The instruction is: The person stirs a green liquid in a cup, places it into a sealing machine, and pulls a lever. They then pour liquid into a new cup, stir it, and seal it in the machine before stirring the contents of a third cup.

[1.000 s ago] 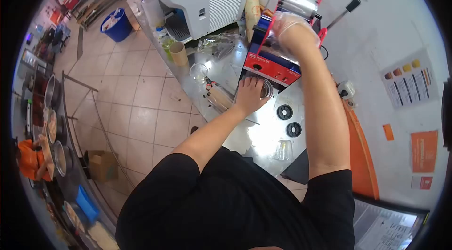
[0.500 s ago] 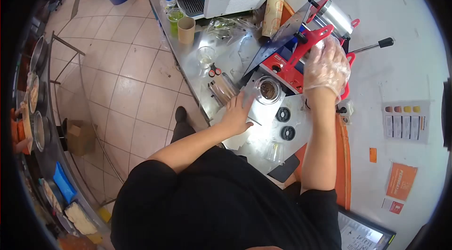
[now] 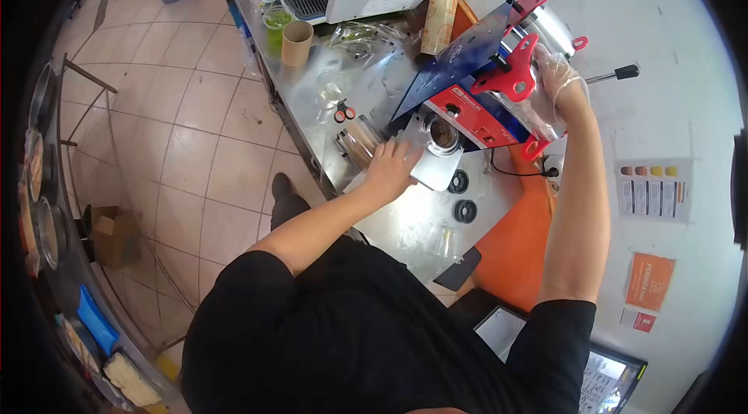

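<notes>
A red-and-blue cup sealing machine (image 3: pixel 467 106) stands on the counter. From its front a metal tray (image 3: pixel 438 171) sticks out, with a cup (image 3: pixel 442 135) of dark brown contents in its round holder. My left hand (image 3: pixel 388 172) lies against the tray's near left side, fingers apart and reaching over its edge. My right hand (image 3: pixel 559 81), in a clear plastic glove, is curled at the shiny film roll (image 3: pixel 538 114), beside a red three-lobed roll end (image 3: pixel 516 79). Part of its fingers is hidden by glove and roll.
Two black rings (image 3: pixel 464 211) and a clear plastic cup (image 3: pixel 444 241) are near the counter's front edge. Scissors (image 3: pixel 344 110), a brown paper cup (image 3: pixel 297 43) and a green drink (image 3: pixel 276 21) stand left. A black cord (image 3: pixel 514 172) and metal lever (image 3: pixel 612 74) are right.
My right hand has turned on the film roll, its wrist swinging right, and the red roll end has rotated. The tray and cup sit closer to the machine; my left hand stays against the tray.
</notes>
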`<state>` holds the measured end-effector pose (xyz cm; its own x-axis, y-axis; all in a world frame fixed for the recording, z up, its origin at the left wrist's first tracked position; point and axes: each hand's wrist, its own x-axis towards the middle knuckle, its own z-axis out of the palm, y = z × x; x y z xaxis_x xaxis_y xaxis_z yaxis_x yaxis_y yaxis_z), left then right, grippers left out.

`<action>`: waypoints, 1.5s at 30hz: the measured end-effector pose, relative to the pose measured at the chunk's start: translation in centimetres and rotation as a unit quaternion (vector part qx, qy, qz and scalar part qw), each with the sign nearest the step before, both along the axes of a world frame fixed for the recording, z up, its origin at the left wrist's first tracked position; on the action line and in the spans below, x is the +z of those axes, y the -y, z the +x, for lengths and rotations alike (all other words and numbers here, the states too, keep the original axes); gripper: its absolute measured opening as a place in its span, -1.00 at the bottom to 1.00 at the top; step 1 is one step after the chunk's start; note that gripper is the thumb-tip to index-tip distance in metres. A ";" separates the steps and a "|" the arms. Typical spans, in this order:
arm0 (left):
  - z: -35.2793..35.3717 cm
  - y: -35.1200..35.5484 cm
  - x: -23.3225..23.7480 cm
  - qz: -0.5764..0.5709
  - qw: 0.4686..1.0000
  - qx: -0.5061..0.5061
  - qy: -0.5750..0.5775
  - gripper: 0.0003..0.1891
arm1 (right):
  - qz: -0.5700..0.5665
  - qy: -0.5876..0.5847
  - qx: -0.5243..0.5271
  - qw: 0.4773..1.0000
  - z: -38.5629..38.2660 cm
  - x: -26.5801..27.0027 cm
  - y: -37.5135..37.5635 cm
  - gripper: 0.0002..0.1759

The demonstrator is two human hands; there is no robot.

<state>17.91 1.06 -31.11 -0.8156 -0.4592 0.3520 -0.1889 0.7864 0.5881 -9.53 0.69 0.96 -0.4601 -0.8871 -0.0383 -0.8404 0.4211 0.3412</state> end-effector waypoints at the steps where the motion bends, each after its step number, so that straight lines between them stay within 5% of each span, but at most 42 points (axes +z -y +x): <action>1: -0.6 0.3 0.2 -0.032 0.999 0.018 0.007 -0.13 | 0.002 -0.003 -0.002 1.000 0.2 0.1 0.2 -0.60; 4: -2.1 1.1 0.8 -0.050 0.997 0.053 0.015 -0.19 | -0.134 -0.178 0.033 0.974 3.1 0.3 -0.9 -0.74; 7: -4.1 2.0 0.6 -0.043 0.996 0.082 0.016 -0.30 | -0.245 -0.188 0.000 0.951 5.9 -1.9 -2.8 -0.77; 9: -5.3 2.2 0.3 -0.045 0.997 0.068 0.018 -0.38 | -0.320 -0.037 -0.018 0.947 9.9 -3.8 -4.0 -0.61; 10: -5.4 2.3 1.0 -0.044 0.997 0.057 0.012 -0.57 | -0.354 -0.115 0.032 0.927 10.4 -5.6 -3.8 -0.51; 12: -6.4 1.6 -1.3 -0.055 0.998 0.009 0.010 -0.67 | -0.390 -0.203 0.059 0.896 11.1 -8.4 -3.3 -0.28; 14: -6.0 0.8 -1.9 -0.044 0.995 -0.085 0.014 -0.83 | -0.386 -0.179 0.042 0.904 10.4 -7.8 -3.2 -0.37; 16: -5.6 -0.4 -2.5 0.000 0.994 -0.096 0.060 -0.72 | -0.378 -0.178 0.034 0.908 9.4 -6.4 -2.7 -0.42; 18: -5.4 -0.8 -2.7 0.032 0.995 -0.078 0.061 -0.63 | -0.246 -0.118 -0.016 0.962 9.3 -4.1 -2.1 -0.54; 21: -6.3 -0.5 -3.9 0.020 0.997 -0.071 0.008 -0.58 | -0.108 -0.051 -0.177 0.977 9.7 -0.5 0.1 -0.63; 25: -7.2 0.3 -2.6 0.062 0.995 -0.079 -0.017 -0.48 | -0.021 -0.049 -0.095 0.994 5.5 -0.1 0.4 -0.67; 27: -8.1 0.7 -2.7 0.068 0.995 -0.072 -0.014 -0.46 | -0.227 -0.057 -0.071 0.970 0.5 -3.4 -0.2 -0.71; 30: -9.5 0.6 -2.8 0.064 0.997 -0.047 0.021 -0.41 | -0.387 -0.167 0.036 0.906 8.5 -1.0 -1.7 -0.70; 32: -10.5 0.7 -3.1 0.077 0.996 -0.041 0.022 -0.38 | -0.365 0.040 -0.081 0.926 9.6 -3.0 -3.8 -0.70; 33: -11.0 0.9 -3.4 0.088 0.995 -0.037 0.030 -0.35 | -0.470 -0.022 -0.023 0.882 10.2 -6.2 -4.2 -0.66; 35: -11.6 0.7 -3.9 0.075 0.997 -0.030 0.010 -0.34 | -0.385 -0.279 0.022 0.880 12.6 -8.2 -4.3 -0.55; 36: -11.6 0.6 -4.1 0.078 0.996 -0.032 0.020 -0.32 | -0.388 -0.280 0.022 0.878 12.3 -8.4 -4.1 -0.55; 39: -10.4 0.4 -2.4 0.057 0.997 -0.030 0.038 -0.44 | -0.387 -0.266 0.000 0.883 11.0 -7.9 -3.7 -0.49; 41: -9.3 0.6 0.1 0.113 0.988 -0.091 0.059 -0.67 | -0.335 -0.118 -0.001 0.935 8.8 -5.9 -3.6 -0.54; 43: -6.7 -0.8 5.5 0.219 0.967 -0.062 -0.110 -0.80 | -0.296 -0.122 -0.013 0.947 8.0 -3.5 -2.4 -0.59; 45: -5.0 -1.5 10.7 0.216 0.936 -0.075 -0.269 -0.79 | -0.069 -0.012 -0.125 0.990 8.7 0.8 -0.8 -0.64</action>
